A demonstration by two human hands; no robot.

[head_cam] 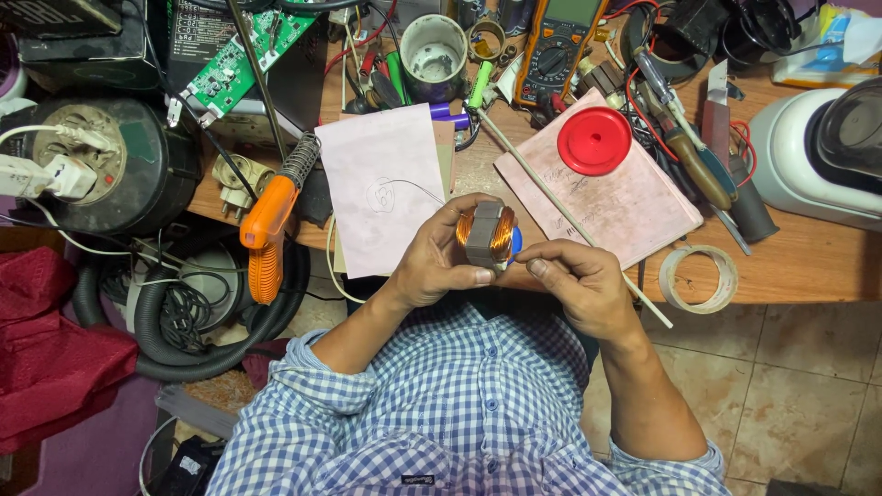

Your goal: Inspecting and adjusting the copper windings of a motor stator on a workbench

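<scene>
A copper-wound coil on a grey metal core (487, 234) is clasped by the left hand (439, 262); the winding looks complete, and its end is pinched by the right hand (574, 280).

You hold a small motor coil (488, 233) upright above the near edge of the surface: a grey laminated metal core wrapped on both sides in shiny copper wire, with a blue part peeking out at its right side.
</scene>
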